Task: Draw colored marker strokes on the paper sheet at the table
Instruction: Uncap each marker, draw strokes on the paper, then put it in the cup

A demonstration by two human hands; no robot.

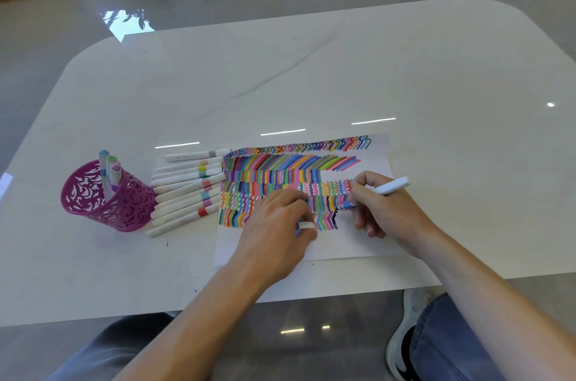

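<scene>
**Marker tip down on a striped sheet**

Head view: the white paper sheet (358, 243), filled with rows of short many-coloured strokes, lies near the front edge of the pale glossy table (311, 69). The right hand (385, 209) pinches a white, blue-banded marker (391, 187), its tip on the sheet. The left hand (277, 225) rests on the sheet, fingers curled round a small white cap (307, 225).

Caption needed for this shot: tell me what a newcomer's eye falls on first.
The paper sheet near the front edge of the table, packed with rows of multicoloured strokes, stands out first. On it the right hand holds a white marker, tip on the strokes, beside the left hand, whose fingers pinch a white cap. Left of the sheet sit a magenta pen cup and a row of white markers.
</scene>
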